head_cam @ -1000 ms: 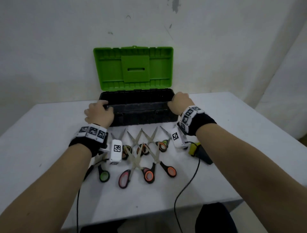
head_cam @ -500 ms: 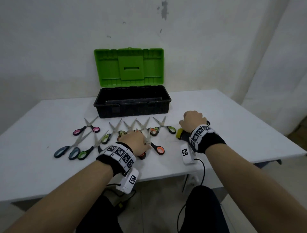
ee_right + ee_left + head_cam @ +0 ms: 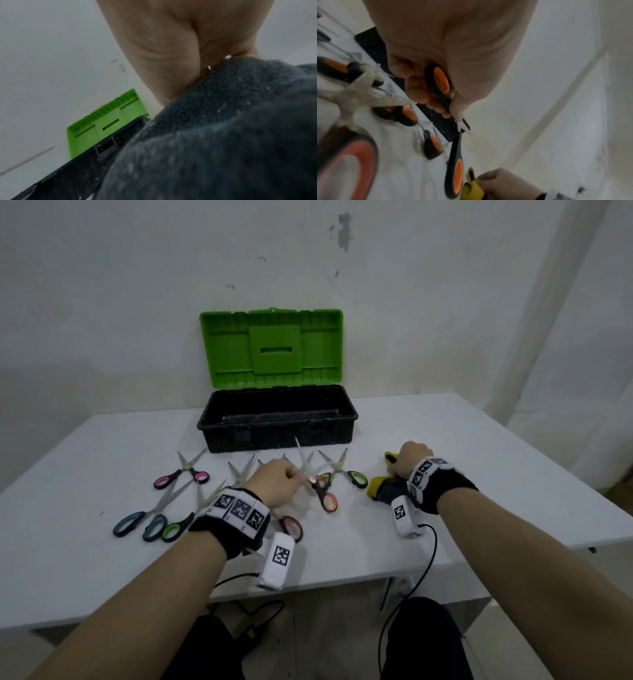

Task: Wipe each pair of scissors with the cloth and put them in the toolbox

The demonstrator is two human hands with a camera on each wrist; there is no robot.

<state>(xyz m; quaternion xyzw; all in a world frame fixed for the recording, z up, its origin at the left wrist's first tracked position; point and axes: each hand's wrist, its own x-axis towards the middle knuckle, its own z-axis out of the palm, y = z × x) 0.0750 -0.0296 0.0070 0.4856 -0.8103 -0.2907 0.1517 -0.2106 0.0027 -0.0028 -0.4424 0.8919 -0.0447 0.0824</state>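
The black toolbox (image 3: 277, 429) stands open at the back of the table, its green lid (image 3: 270, 347) upright. Several scissors lie in a row in front of it. My left hand (image 3: 279, 484) grips a pair of orange-handled scissors (image 3: 328, 502) by one handle loop (image 3: 439, 79). The other loop (image 3: 455, 174) hangs free and the blades tilt up toward the box. My right hand (image 3: 411, 458) is curled on the yellow and grey cloth (image 3: 378, 487) to the right of the row. That cloth (image 3: 223, 135) fills the right wrist view under the palm.
Pink-handled scissors (image 3: 181, 478), teal-handled scissors (image 3: 140, 523) and green-handled scissors (image 3: 174, 530) lie at the left. Another green-handled pair (image 3: 356, 479) lies between my hands. Red-handled scissors (image 3: 291, 525) lie near my left wrist. Cables hang over the table's front edge (image 3: 342, 580).
Both hands have left the toolbox rim. The left went to the orange-handled scissors and has lifted them off the table. The right went to the cloth and grips it.
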